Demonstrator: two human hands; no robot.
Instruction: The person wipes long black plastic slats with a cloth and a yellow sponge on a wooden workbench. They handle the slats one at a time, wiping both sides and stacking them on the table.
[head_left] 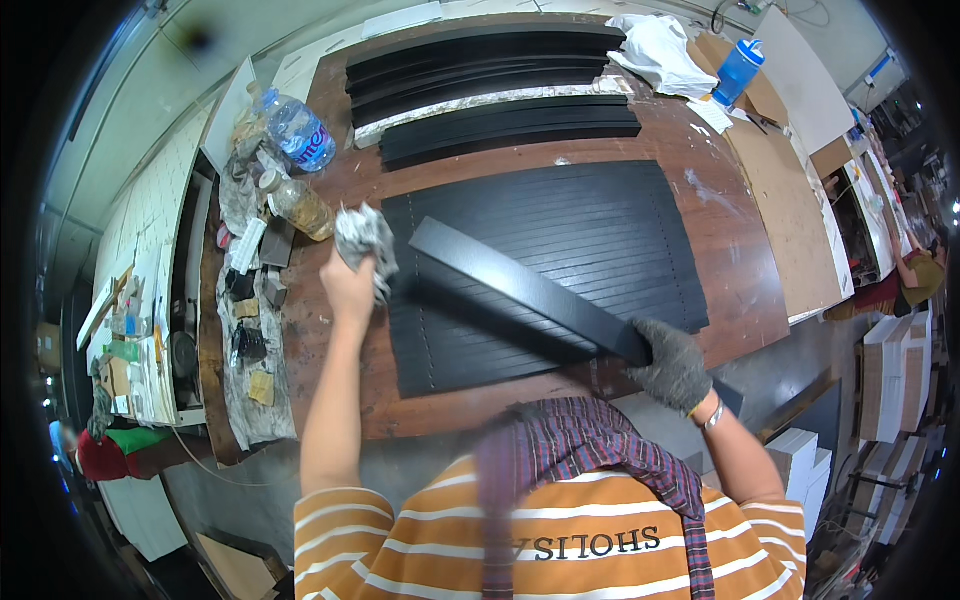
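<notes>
My bare left hand (pixel 350 285) is closed round a crumpled grey-white rag (pixel 366 243), held near the left end of a long black bar. In a dark grey knit glove, my right hand (pixel 672 366) grips the near right end of that black bar (pixel 530 285), which slants up to the left. The bar is raised over a panel of black slats (pixel 560 220) laid side by side on the brown table (pixel 735 265). Rag and bar appear slightly apart. A shadow of the bar falls across the slats.
Stacked black bars (pixel 480 70) lie at the far side, with another row (pixel 510 130) nearer. At left stand a large plastic bottle (pixel 300 130), a jar (pixel 298 203) and a stained cloth (pixel 262 340) with small blocks. A blue bottle (pixel 738 72) and white cloth (pixel 660 55) sit far right.
</notes>
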